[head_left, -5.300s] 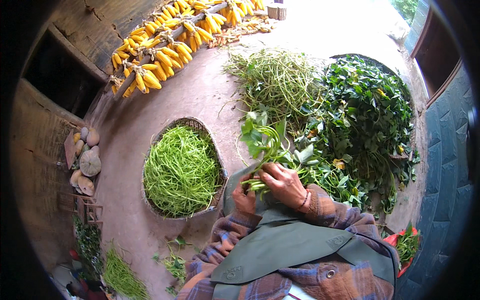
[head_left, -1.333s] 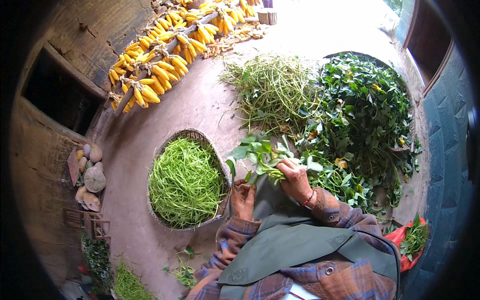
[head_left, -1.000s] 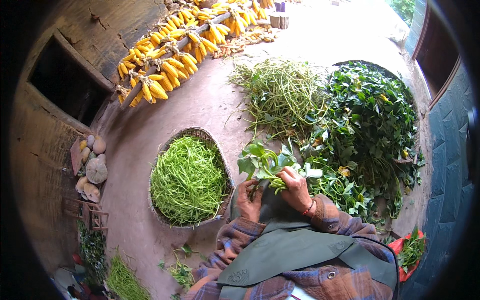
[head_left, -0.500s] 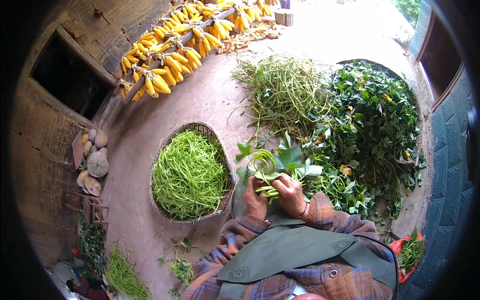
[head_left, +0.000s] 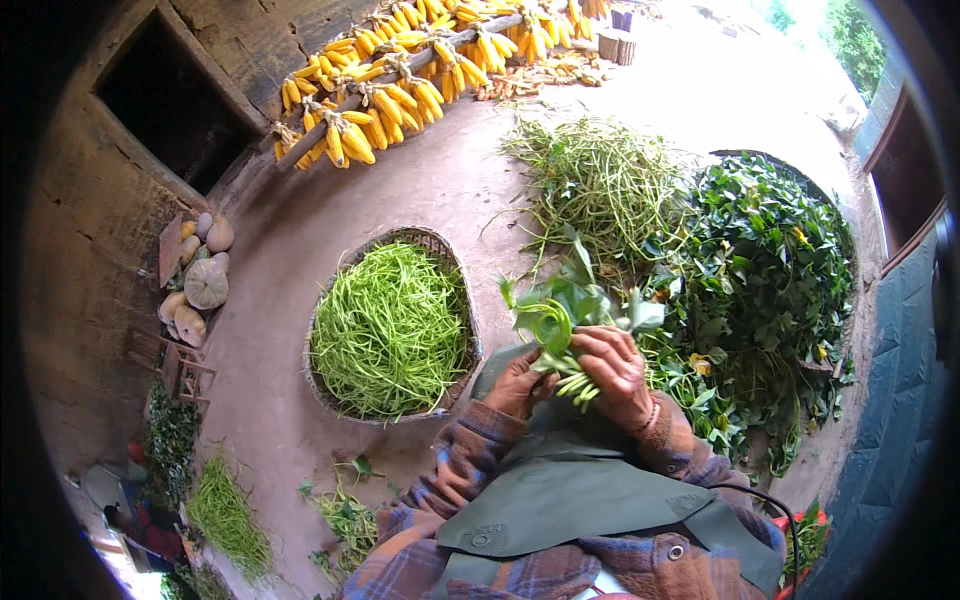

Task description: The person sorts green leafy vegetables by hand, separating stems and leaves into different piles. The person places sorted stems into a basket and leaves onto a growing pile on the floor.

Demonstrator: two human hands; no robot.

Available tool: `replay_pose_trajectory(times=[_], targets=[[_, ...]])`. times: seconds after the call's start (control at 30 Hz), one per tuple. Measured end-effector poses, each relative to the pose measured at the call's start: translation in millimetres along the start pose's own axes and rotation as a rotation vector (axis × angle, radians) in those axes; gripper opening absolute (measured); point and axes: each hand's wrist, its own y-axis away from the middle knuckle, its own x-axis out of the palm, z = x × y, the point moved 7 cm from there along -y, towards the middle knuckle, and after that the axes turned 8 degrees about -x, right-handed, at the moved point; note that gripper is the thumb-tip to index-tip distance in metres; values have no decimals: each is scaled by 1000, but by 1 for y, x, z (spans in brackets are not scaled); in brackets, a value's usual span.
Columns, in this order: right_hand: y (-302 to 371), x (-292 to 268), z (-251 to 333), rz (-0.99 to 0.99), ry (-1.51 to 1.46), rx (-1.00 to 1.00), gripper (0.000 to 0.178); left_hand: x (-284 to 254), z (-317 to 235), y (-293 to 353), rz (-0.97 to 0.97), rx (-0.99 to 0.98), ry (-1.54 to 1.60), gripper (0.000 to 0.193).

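In front of my apron, a bunch of leafy green stems (head_left: 550, 318) is held between my hands, its leaves pointing away from me and its cut ends toward me. My right hand (head_left: 618, 376) is wrapped round the bunch, with fingers over the stems. Against the left side of the bunch, my left hand (head_left: 516, 388) is closed, fingertips pinching at the stems; exactly which ones cannot be made out. Just left of my hands, a woven basket (head_left: 467, 300) holds a heap of stripped green stems (head_left: 392, 330).
To the right lies a big pile of leafy vines (head_left: 765, 265), beside a heap of bare stalks (head_left: 605, 185). Yellow corn cobs (head_left: 400, 95) hang from a pole at the back. Pumpkins (head_left: 206, 284) sit by the left wall. More stems (head_left: 230, 518) lie on the floor lower left.
The whole view has shifted a little. My right hand has turned over the bunch, its fingers now lying across the stems. My left hand has moved slightly away from it along the bunch's left side.
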Motion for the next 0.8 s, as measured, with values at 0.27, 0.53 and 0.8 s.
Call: replay_pose_trajectory(times=[0.27,0.53,0.8], targets=[[16,21,-10,75,-43,21,26,7,18,15,197,-173,101,31],[41,42,-6,130,138,377,25,-7,27,-8,116,100,259,28],[47,56,1,247,222,397,11,-19,39,-10,-24,117,246,37]])
